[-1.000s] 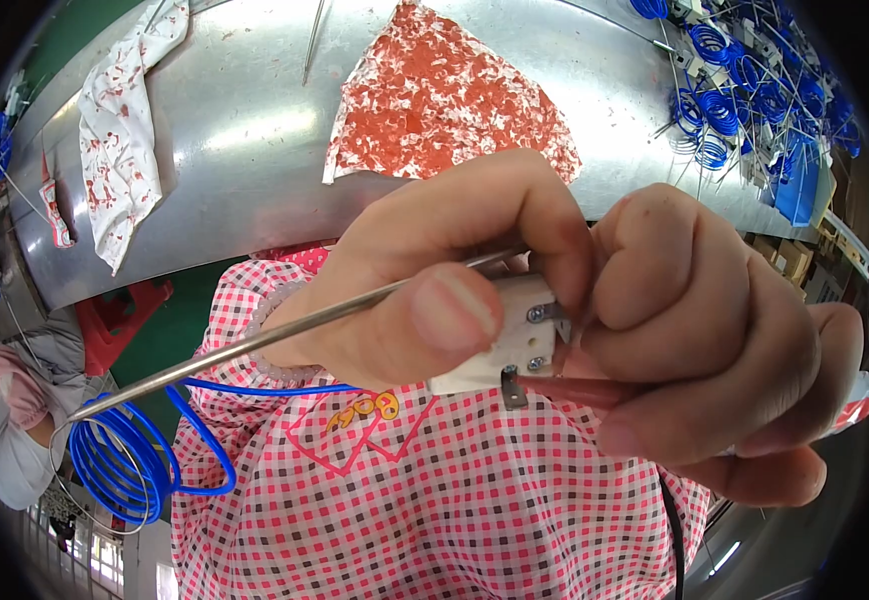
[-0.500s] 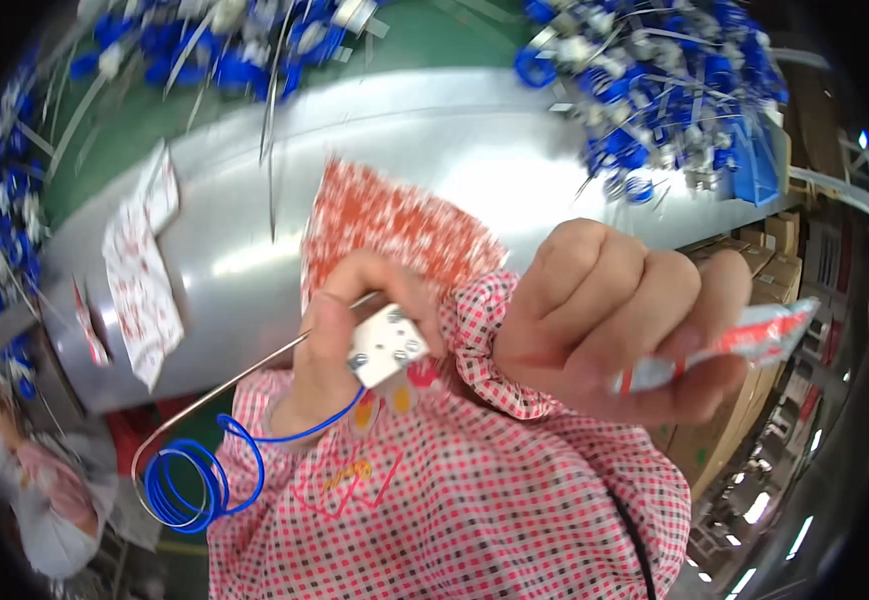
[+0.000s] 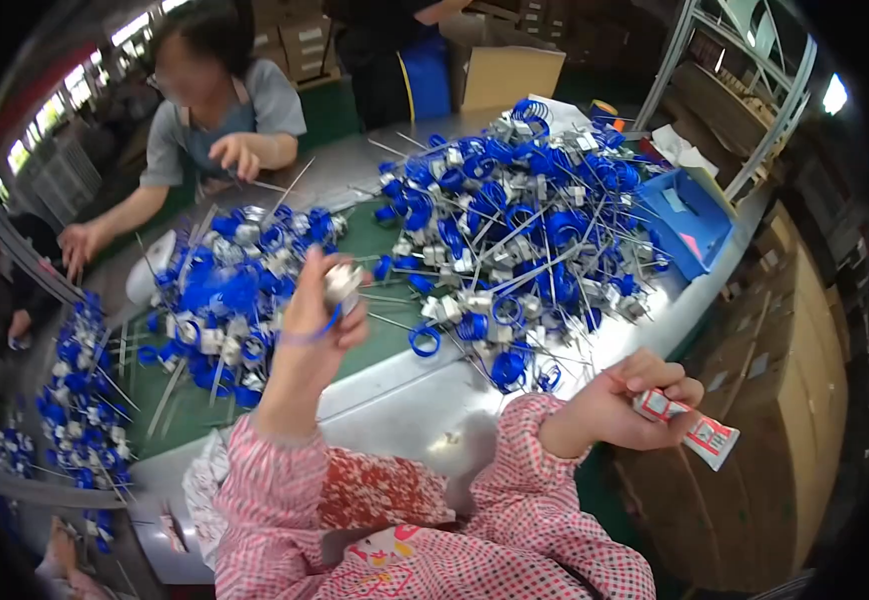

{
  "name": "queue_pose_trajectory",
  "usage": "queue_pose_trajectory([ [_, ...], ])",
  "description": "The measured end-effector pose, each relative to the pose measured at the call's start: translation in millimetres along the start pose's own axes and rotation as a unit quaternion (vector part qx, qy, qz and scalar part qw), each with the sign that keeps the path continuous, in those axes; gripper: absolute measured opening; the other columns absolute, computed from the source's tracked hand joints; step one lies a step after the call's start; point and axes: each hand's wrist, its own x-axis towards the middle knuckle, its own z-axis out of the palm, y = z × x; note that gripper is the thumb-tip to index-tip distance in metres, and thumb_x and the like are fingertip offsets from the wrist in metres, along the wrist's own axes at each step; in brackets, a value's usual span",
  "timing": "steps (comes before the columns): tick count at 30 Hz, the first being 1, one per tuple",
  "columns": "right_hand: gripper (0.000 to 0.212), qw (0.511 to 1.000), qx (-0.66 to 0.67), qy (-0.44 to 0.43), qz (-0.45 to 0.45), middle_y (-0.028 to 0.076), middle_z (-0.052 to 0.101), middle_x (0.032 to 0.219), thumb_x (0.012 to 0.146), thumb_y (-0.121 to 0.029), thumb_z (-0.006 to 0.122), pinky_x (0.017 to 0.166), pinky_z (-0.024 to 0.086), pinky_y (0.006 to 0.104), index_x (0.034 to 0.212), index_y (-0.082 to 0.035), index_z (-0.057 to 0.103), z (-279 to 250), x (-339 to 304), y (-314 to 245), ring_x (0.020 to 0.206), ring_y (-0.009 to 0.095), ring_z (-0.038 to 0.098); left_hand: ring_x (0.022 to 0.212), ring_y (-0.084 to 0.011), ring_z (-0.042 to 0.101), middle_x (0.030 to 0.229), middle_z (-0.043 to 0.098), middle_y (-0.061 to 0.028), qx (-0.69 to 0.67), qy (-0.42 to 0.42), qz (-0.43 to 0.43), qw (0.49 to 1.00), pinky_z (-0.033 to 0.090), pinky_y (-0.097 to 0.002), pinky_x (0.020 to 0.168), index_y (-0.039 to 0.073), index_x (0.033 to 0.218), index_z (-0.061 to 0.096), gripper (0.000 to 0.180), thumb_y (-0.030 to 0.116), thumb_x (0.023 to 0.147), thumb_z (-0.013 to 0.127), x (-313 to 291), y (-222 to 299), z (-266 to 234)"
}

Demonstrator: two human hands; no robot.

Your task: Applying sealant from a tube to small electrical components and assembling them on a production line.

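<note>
Block: small, whitish, boxy, blurred; held up over the metal table, before a heap of blue coils and pale blocks. Cord: blue, thin, curving across the wrist. Left hand: fingers bent closed about the block. Tube: white, red panels, flat flared end, slanting downward. Right hand: fingers curled round the tube, off the table's near edge.

Surroundings at My Place
Before me: one metal tabletop. Close to my front: one red-and-white patterned cloth. To my right: brown cartons, stacked; one blue box, pink piece inside. Farther off: one metal rack. Across from me: one person, grey short sleeves.
</note>
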Motion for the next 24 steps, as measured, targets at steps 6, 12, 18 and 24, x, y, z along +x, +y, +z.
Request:
queue_pose_trajectory([
  [6, 0.033, 0.998, -0.013, 0.064, 0.021, 0.006, 0.041, 0.042, 0.086, -0.036, 0.036, 0.036, 0.02, 0.0215, 0.068, -0.009, 0.036, -32, 25, 20, 0.031, 0.01, 0.028, 0.061, -0.0153, 0.043, 0.083, 0.052, -0.0072, -0.011, -0.041, 0.016, 0.999, 0.036, -0.0271, 0.05, 0.011, 0.092, 0.047, 0.031, 0.041, 0.086, 0.05, 123, 26, 61],
  [12, 0.026, 0.997, -0.029, 0.058, 0.036, 0.005, 0.04, 0.046, 0.086, -0.028, 0.037, 0.039, 0.023, 0.0219, 0.069, -0.008, 0.039, -49, 39, 32, 0.036, 0.011, 0.033, 0.067, -0.0167, 0.046, 0.076, 0.048, -0.0022, 0.03, -0.117, 0.076, 0.99, 0.04, -0.0339, 0.057, 0.011, 0.086, 0.046, 0.024, 0.035, 0.087, 0.042, 225, 25, 128],
  [18, 0.027, 0.996, -0.053, 0.063, 0.042, 0.004, 0.04, 0.045, 0.086, -0.031, 0.038, 0.035, 0.022, 0.0206, 0.069, -0.01, 0.037, -54, 34, 41, 0.033, 0.009, 0.031, 0.088, -0.0245, 0.048, 0.097, 0.048, -0.0147, 0.317, -0.031, 0.344, 0.883, 0.044, -0.0372, 0.069, 0.006, 0.12, 0.03, 0.047, 0.022, 0.081, 0.052, 290, -13, 202],
  [24, 0.025, 0.994, -0.062, 0.061, 0.063, 0.004, 0.04, 0.045, 0.087, -0.029, 0.037, 0.036, 0.022, 0.0209, 0.07, -0.01, 0.037, -49, 30, 39, 0.034, 0.01, 0.03, 0.118, -0.0336, 0.031, 0.121, 0.043, -0.0135, 0.848, -0.228, 0.231, 0.42, 0.025, -0.0557, 0.091, 0.02, 0.12, 0.046, 0.039, 0.033, 0.083, 0.047, 299, -79, 184],
])
